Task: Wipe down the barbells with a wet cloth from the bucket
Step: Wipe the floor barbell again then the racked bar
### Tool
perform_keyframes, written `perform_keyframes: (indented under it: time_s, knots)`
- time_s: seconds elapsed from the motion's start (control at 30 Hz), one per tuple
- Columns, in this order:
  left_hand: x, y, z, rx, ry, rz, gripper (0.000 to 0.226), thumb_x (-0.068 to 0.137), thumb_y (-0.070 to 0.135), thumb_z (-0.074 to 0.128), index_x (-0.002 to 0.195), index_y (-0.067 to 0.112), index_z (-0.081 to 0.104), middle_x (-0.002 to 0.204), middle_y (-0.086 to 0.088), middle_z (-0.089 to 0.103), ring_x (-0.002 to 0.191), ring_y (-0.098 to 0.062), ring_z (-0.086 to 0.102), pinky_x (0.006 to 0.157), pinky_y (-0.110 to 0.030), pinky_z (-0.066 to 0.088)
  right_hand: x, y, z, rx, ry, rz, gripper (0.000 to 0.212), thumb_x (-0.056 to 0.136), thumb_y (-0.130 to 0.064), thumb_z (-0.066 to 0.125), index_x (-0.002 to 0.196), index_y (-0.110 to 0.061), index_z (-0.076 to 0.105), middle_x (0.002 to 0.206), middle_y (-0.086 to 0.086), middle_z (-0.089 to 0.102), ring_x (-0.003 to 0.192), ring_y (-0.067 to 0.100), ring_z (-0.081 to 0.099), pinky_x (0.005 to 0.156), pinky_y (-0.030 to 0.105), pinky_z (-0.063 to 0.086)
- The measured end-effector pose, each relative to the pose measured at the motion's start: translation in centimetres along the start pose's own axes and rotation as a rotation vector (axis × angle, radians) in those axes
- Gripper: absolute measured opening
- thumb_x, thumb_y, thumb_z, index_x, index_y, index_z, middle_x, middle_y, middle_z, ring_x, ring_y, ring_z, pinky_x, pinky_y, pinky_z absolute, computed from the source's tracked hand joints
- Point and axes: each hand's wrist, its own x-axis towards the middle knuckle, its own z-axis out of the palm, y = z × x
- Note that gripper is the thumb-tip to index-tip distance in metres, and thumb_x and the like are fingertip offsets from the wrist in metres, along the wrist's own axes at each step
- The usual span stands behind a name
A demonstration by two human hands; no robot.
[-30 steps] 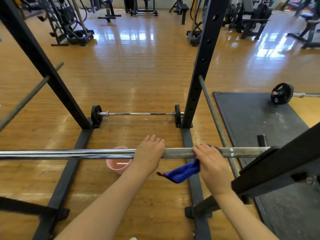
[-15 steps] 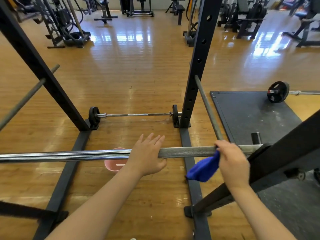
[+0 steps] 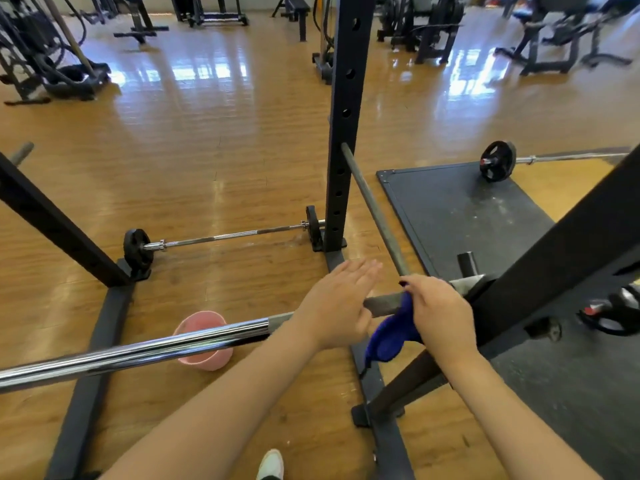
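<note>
A: Bar (image 3: 138,353) first, far left: chrome, racked across the view, running right under both hands. The bucket (image 3: 204,341), pink, sits on the floor behind it, partly hidden by the bar.

B: And the left hand (image 3: 337,306)?

A: Flat over the bar, fingers straight and close together, reaching past it. A second ago those fingers curled over the steel; now they are lifted and spread forward, so I judge it steadies the bar at most rather than gripping it. Whether the palm touches the steel I cannot tell, since the hand is blurred.

B: The cloth (image 3: 389,337)?

A: Blue, hanging below the bar just right of the left hand. The right hand (image 3: 440,311) has its fingers curled round it and presses it on the dull part of the bar, tight against the rack arm (image 3: 554,258).

B: What moved?

A: The right hand slid the cloth rightward along the bar, from near the middle to the rack. The view swung too, so the bar now slopes across the picture.

B: Meaning?

A: That stretch looks wiped to its end. Likely next is a pass back left along the chrome, or a dip in the bucket. The barbells on the floor, one (image 3: 225,235) beyond and another (image 3: 498,161) at the mat, look untouched.
</note>
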Motion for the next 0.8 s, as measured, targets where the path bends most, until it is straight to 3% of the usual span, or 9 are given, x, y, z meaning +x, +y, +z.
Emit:
perform_keyframes:
  time_s: [0.07, 0.17, 0.27, 0.33, 0.4, 0.53, 0.6, 0.7, 0.8]
  knots:
    - [1.3, -0.9, 0.1, 0.017, -0.008, 0.042, 0.063, 0.094, 0.019, 0.044, 0.151, 0.014, 0.016, 0.158, -0.001, 0.016, 0.145, -0.01, 0.007, 0.113, -0.02, -0.005, 0.3, 0.8, -0.2, -0.066, 0.025, 0.153, 0.018, 0.076, 0.008, 0.068, 0.089, -0.004, 0.072, 0.074, 0.008, 0.07, 0.068, 0.026, 0.067, 0.062, 0.032, 0.054]
    - [4.2, -1.1, 0.4, 0.007, -0.017, 0.091, 0.057, 0.096, 0.022, 0.041, 0.15, 0.015, 0.021, 0.157, -0.001, 0.02, 0.145, -0.011, 0.01, 0.11, -0.019, -0.003, 1.1, 0.0, 0.1, -0.049, 0.104, 0.269, 0.017, 0.081, 0.005, 0.066, 0.094, -0.003, 0.073, 0.072, 0.011, 0.071, 0.064, 0.027, 0.068, 0.056, 0.034, 0.055]
    - [7.1, 0.1, 0.4, -0.069, -0.047, 0.196, 0.056, 0.096, 0.022, 0.042, 0.149, 0.014, 0.026, 0.156, -0.002, 0.025, 0.144, -0.013, 0.016, 0.108, -0.017, -0.001, 2.4, -0.6, 0.0, -0.012, 0.289, 0.35, 0.017, 0.084, 0.001, 0.06, 0.095, 0.0, 0.073, 0.076, 0.012, 0.072, 0.063, 0.024, 0.068, 0.063, 0.017, 0.049]
    - [8.4, 0.9, 0.7, -0.199, -0.117, 0.291, 0.051, 0.092, 0.018, 0.046, 0.142, 0.009, 0.038, 0.146, -0.007, 0.042, 0.135, -0.019, 0.036, 0.113, -0.024, 0.017, 3.1, -0.9, -0.3, 0.028, 0.393, 0.453, 0.02, 0.086, 0.001, 0.058, 0.1, 0.0, 0.072, 0.086, 0.012, 0.073, 0.074, 0.02, 0.068, 0.073, -0.005, 0.032]
    - [9.7, 1.1, 1.3, -0.395, -0.135, 0.326, 0.036, 0.089, 0.016, 0.047, 0.125, 0.009, 0.051, 0.12, -0.006, 0.059, 0.106, -0.021, 0.056, 0.095, -0.034, 0.045, 4.0, -1.2, -0.1, 0.052, 0.486, 0.523, 0.021, 0.088, 0.001, 0.058, 0.104, -0.001, 0.071, 0.092, 0.011, 0.072, 0.079, 0.015, 0.064, 0.076, -0.007, 0.029]
    - [11.1, 1.2, 2.6, -0.753, -0.085, 0.111, 0.018, 0.093, 0.019, 0.054, 0.089, 0.006, 0.065, 0.079, -0.007, 0.063, 0.068, -0.015, 0.052, 0.062, -0.026, 0.04, 4.4, -1.5, 0.2, 0.201, 0.531, 0.706, 0.025, 0.092, -0.005, 0.056, 0.112, -0.01, 0.069, 0.101, 0.0, 0.07, 0.089, 0.004, 0.061, 0.079, 0.003, 0.039]
    - [11.9, 1.0, 3.4, -0.831, -0.115, -0.021, 0.024, 0.094, 0.018, 0.054, 0.074, 0.006, 0.062, 0.07, -0.012, 0.059, 0.065, -0.02, 0.053, 0.062, -0.032, 0.043, 3.4, -2.1, 0.2, 0.208, 0.487, 0.72, 0.029, 0.092, -0.006, 0.055, 0.12, -0.011, 0.064, 0.107, -0.01, 0.061, 0.097, -0.007, 0.054, 0.082, -0.003, 0.034]
    - [12.9, 0.1, 4.1, -1.086, -0.196, -0.286, 0.022, 0.094, 0.012, 0.05, 0.074, 0.008, 0.06, 0.072, -0.015, 0.057, 0.065, -0.024, 0.054, 0.068, -0.044, 0.054, 0.4, -3.1, 0.9, 0.155, 0.356, 0.657, 0.038, 0.093, -0.008, 0.055, 0.131, -0.008, 0.054, 0.123, -0.013, 0.049, 0.116, -0.01, 0.04, 0.093, -0.004, 0.026]
    - [13.1, -0.3, 4.4, -1.159, -0.286, -0.411, 0.023, 0.095, 0.008, 0.048, 0.072, 0.009, 0.054, 0.07, -0.013, 0.05, 0.06, -0.019, 0.052, 0.06, -0.035, 0.057, -2.4, -4.3, 2.3, 0.081, 0.19, 0.592, 0.05, 0.091, -0.023, 0.05, 0.139, -0.017, 0.038, 0.141, -0.014, 0.035, 0.135, 0.0, 0.026, 0.107, 0.005, 0.015]
